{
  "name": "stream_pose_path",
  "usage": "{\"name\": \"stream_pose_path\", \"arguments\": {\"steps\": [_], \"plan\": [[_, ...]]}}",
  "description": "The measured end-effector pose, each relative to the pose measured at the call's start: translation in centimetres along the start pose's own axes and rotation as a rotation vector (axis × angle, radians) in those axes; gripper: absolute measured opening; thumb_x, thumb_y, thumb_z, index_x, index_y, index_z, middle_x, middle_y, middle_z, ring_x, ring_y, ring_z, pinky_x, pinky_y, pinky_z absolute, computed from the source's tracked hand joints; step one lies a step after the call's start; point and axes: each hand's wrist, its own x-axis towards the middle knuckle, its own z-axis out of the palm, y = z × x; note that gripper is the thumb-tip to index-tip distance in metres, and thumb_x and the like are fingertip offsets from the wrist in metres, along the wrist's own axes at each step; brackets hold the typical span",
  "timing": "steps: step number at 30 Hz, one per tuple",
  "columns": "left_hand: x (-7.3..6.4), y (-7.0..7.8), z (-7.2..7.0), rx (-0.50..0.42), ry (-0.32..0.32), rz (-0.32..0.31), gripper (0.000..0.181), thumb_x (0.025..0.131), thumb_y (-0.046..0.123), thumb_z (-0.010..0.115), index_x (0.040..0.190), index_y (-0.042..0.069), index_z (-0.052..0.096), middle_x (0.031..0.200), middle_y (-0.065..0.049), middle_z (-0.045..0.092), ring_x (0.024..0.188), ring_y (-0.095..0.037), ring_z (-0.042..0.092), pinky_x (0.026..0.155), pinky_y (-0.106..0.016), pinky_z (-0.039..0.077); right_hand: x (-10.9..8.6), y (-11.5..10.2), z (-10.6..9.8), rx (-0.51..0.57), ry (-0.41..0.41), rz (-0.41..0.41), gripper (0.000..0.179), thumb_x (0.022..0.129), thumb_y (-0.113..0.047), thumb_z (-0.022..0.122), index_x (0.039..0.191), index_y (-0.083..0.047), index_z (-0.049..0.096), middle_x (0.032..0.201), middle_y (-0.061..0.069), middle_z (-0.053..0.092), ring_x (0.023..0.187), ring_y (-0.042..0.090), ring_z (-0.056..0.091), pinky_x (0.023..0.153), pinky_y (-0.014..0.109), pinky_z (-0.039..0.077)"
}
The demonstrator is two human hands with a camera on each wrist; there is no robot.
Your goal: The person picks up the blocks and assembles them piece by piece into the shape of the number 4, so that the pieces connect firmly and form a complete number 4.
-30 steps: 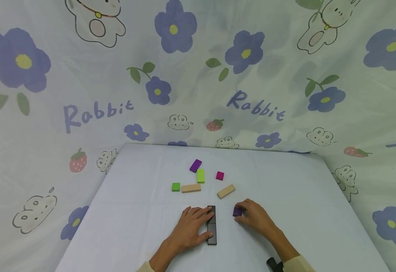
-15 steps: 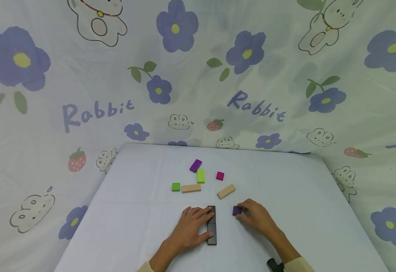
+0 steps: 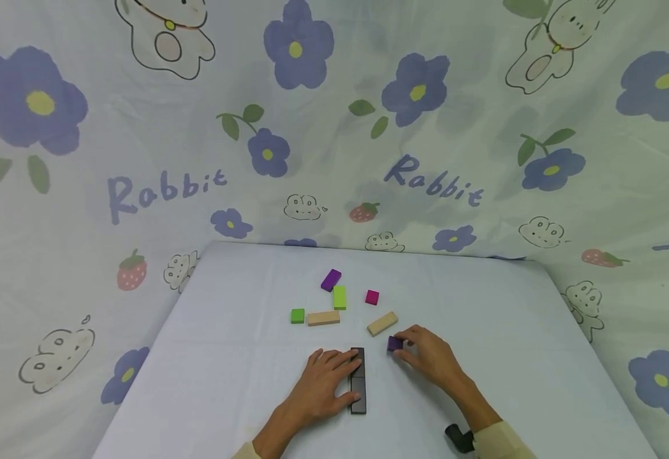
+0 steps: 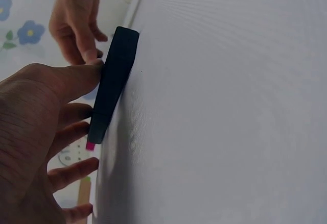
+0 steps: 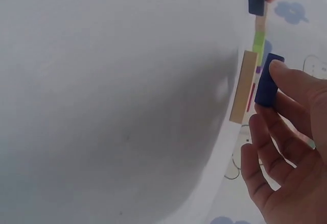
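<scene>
Two flat black blocks lie end to end on the table, the nearer black block (image 3: 358, 386) by the thumb and the farther one partly covered by fingers. My left hand (image 3: 318, 387) rests along their left side, its fingers spread and the thumb and fingertips touching them. The left wrist view shows the black blocks (image 4: 113, 76) edge-on against the thumb. My right hand (image 3: 433, 358) pinches a small dark purple block (image 3: 394, 344) between thumb and fingers, right of the black pair. In the right wrist view this purple block (image 5: 265, 89) overlaps the background past a wooden block (image 5: 243, 87).
Farther back lie a tan wooden block (image 3: 382, 324), another tan block (image 3: 323, 318), a green cube (image 3: 297, 316), a lime block (image 3: 340, 298), a magenta cube (image 3: 372, 298) and a purple block (image 3: 331, 280). A black object (image 3: 458, 438) sits by the right sleeve. A patterned curtain (image 3: 334, 127) hangs behind.
My right hand has moved forward and a little left with the dark purple block, closer to the right-hand tan block. The left hand and the black blocks have stayed in place.
</scene>
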Motion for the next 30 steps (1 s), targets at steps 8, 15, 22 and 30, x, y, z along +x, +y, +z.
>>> {"name": "stream_pose_path", "arguments": {"steps": [8,15,22,30], "plan": [[-0.1,0.0,0.1,0.002,0.007,0.002,0.059,0.094,0.051,0.067,0.144,0.022,0.059,0.153,0.003,0.048,0.133,-0.022,0.048,0.112,-0.060,0.032,1.1,-1.0,0.0,-0.049,-0.002,-0.023,0.036,0.081,-0.028,0.087,0.113,-0.016,0.077,0.101,-0.003,0.069,0.089,0.013,0.066,0.073,0.031,0.058],[0.0,-0.1,0.2,-0.004,0.016,0.010,0.059,0.093,0.050,0.069,0.144,0.021,0.059,0.153,0.003,0.049,0.132,-0.023,0.048,0.111,-0.061,0.032,2.2,-1.6,0.3,-0.032,-0.002,-0.047,0.034,0.081,-0.028,0.087,0.113,-0.019,0.077,0.098,-0.004,0.069,0.087,0.013,0.065,0.070,0.030,0.055],[0.1,-0.2,0.3,0.000,0.020,0.012,0.059,0.093,0.050,0.069,0.144,0.021,0.059,0.153,0.003,0.049,0.132,-0.022,0.048,0.111,-0.061,0.032,3.0,-2.3,0.6,-0.030,-0.011,-0.074,0.035,0.082,-0.030,0.086,0.113,-0.018,0.077,0.102,-0.004,0.070,0.090,0.015,0.066,0.072,0.032,0.057],[0.1,-0.1,0.3,0.002,0.019,0.003,0.059,0.093,0.050,0.068,0.144,0.022,0.059,0.152,0.004,0.049,0.132,-0.022,0.048,0.111,-0.060,0.033,3.7,-3.1,0.9,-0.036,-0.029,-0.088,0.033,0.083,-0.033,0.084,0.114,-0.023,0.077,0.103,-0.009,0.069,0.092,0.010,0.063,0.077,0.032,0.056]]}}
